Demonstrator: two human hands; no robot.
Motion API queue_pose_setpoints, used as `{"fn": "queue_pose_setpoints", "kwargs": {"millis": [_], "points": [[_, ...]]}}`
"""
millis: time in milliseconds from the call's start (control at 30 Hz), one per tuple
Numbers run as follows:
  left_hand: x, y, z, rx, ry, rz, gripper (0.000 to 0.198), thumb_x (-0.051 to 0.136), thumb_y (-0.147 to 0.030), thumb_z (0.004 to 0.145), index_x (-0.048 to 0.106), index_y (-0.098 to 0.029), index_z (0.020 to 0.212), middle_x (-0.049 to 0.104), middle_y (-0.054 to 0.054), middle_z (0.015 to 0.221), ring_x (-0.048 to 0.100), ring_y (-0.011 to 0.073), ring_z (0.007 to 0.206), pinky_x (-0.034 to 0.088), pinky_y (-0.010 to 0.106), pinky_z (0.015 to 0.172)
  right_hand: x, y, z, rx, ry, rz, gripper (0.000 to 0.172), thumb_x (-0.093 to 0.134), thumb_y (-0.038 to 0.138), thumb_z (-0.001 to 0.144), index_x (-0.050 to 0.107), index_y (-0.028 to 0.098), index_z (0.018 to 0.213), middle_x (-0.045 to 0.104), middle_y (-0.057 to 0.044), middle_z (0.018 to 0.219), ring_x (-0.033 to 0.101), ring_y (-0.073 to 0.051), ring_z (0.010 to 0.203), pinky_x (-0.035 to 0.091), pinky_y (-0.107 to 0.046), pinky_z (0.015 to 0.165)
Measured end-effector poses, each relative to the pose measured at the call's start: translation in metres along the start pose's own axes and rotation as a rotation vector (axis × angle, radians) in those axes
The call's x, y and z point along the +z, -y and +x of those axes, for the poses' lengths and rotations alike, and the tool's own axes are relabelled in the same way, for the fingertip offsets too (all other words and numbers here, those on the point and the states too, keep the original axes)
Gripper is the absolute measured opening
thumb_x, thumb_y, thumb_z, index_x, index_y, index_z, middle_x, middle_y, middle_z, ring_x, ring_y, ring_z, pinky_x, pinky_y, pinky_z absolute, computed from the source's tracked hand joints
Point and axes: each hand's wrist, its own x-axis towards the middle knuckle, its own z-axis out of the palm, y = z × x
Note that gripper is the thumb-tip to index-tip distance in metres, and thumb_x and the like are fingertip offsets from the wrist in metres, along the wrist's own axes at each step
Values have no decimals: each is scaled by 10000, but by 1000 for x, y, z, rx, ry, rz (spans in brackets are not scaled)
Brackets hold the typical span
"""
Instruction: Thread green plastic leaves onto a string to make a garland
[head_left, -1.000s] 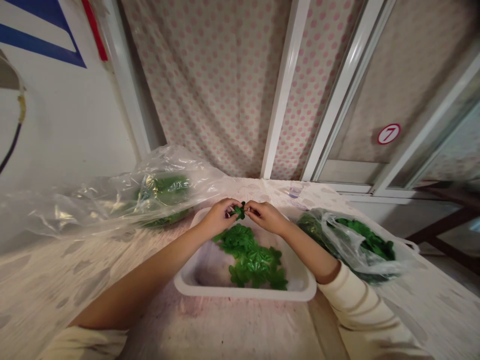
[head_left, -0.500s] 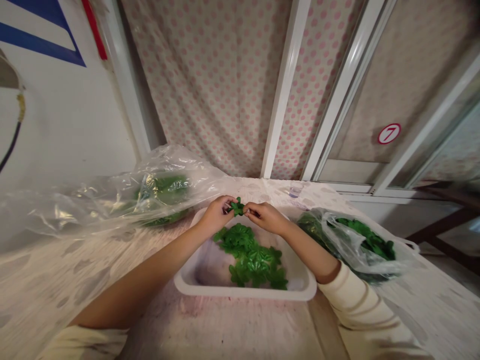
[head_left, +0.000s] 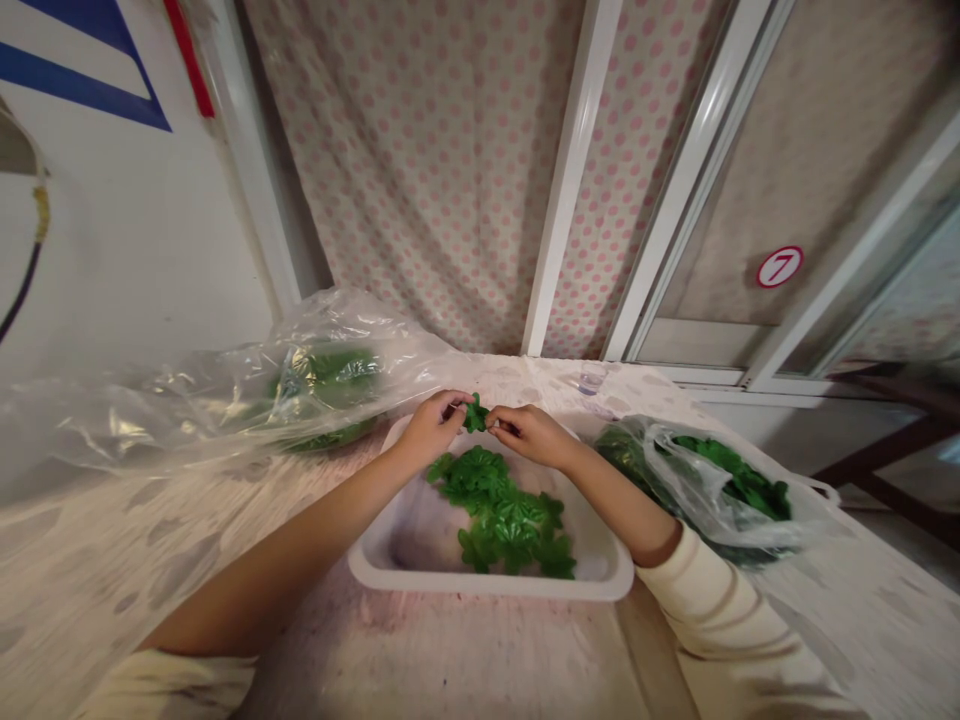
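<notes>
A small green artificial leaf piece (head_left: 475,414) is held up over the far side of a white plastic tray (head_left: 487,585). My left hand (head_left: 435,425) pinches its left edge between thumb and fingers. From the other side my right hand (head_left: 529,432) grips its right edge with closed fingertips. Whether it is one leaf or several stacked together, I cannot tell. Below my hands, a loose pile of glossy green artificial leaves (head_left: 514,520) lies in the tray, covering its middle and right part.
On the left, a large clear plastic bag (head_left: 225,395) with green material inside lies on the patterned tabletop (head_left: 82,580). To the right sits an opened plastic bag (head_left: 675,480) of dark green leaves. A curtain and white window frames (head_left: 577,170) stand behind the table.
The leaf piece has turned slightly between my hands, and my left fingers have shifted a little on it. The tray, leaf pile and bags are unmoved.
</notes>
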Motion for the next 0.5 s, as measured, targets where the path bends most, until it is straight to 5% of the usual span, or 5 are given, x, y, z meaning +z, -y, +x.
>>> {"fn": "queue_pose_setpoints", "kwargs": {"millis": [500], "points": [[-2,1,2,7,-68,17,218,514,-194,740,623,-161,926,639,41,886,553,100,609,506,229,542,0,0,0,-11,27,13,141,492,164,820,618,184,879,570,18,621,467,-80,517,338,-179,562]]}}
